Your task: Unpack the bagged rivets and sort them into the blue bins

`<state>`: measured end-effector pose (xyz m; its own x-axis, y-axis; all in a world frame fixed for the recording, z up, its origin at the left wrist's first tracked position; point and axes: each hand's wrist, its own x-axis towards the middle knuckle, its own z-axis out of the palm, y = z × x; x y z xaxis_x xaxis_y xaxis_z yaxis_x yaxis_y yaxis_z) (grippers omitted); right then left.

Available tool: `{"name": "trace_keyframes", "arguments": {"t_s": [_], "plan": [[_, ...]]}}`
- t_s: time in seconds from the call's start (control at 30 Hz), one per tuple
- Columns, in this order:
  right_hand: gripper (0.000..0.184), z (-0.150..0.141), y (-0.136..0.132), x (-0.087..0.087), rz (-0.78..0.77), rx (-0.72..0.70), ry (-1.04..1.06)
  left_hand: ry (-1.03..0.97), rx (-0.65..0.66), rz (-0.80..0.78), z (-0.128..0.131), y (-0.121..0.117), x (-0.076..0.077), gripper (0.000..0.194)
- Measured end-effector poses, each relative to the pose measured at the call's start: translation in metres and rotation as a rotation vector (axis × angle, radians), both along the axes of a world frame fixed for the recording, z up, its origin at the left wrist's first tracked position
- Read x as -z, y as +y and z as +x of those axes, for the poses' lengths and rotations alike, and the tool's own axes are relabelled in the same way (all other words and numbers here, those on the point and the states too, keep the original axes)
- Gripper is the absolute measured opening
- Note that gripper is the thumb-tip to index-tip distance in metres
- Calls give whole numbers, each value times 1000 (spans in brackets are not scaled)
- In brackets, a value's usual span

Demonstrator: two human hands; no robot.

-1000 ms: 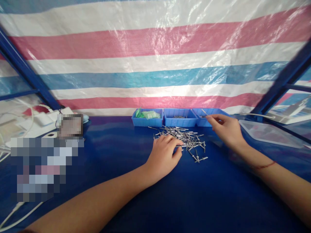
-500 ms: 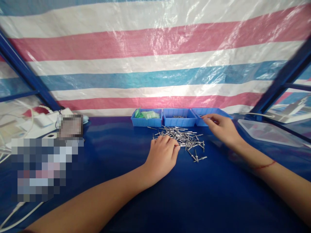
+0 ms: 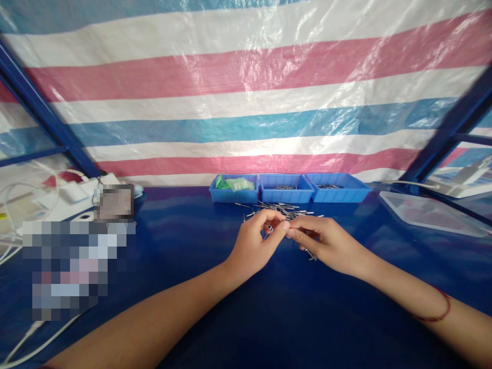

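Observation:
Over the pile of blind rivets (image 3: 282, 207), my two hands meet with their fingertips touching. My left hand (image 3: 255, 241) is closed in a pinch, and slim shiny metal like a blind rivet shows among its fingers. Pressed against it from the right, my right hand (image 3: 334, 246) has thumb and forefinger closed together; whatever lies between them is hidden. Silvery rivets with thin stems stick out behind and below both hands. Behind the pile stand a middle blue bin (image 3: 286, 195) and a right blue bin (image 3: 341, 194), both with rivets inside.
A left blue bin (image 3: 234, 196) holds green plastic packets (image 3: 239, 183). A translucent lid (image 3: 430, 212) lies on the blue table (image 3: 246, 328) at right. Power strips and cables (image 3: 61, 197) sit at left beside a blurred phone-like object (image 3: 114, 201). Striped sheeting (image 3: 246, 118) hangs behind.
My right hand has come from the right blue bin back to the left, meeting my left hand over the pile. My left hand has lifted slightly and turned its thumb toward the right hand.

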<state>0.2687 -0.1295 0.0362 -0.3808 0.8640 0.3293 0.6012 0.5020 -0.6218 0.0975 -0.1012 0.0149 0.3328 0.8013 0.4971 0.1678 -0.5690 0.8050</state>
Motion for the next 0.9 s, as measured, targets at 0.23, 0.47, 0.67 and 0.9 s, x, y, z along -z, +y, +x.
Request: {"name": "trace_keyframes", "arguments": {"t_s": [0.23,0.47,0.67,0.9], "plan": [[29,-1,-1,2,-88,-11,112,-36,46,-1,-1,-1,1,10],[26,-1,0,7,-62,85,191,-80,43,9,-1,3,3,11],[16,0,-6,-1,191,203,163,-116,49,-51,0,6,8,14],[5,-4,-17,-10,486,143,53,-121,174,-166,0,6,4,13]]}}
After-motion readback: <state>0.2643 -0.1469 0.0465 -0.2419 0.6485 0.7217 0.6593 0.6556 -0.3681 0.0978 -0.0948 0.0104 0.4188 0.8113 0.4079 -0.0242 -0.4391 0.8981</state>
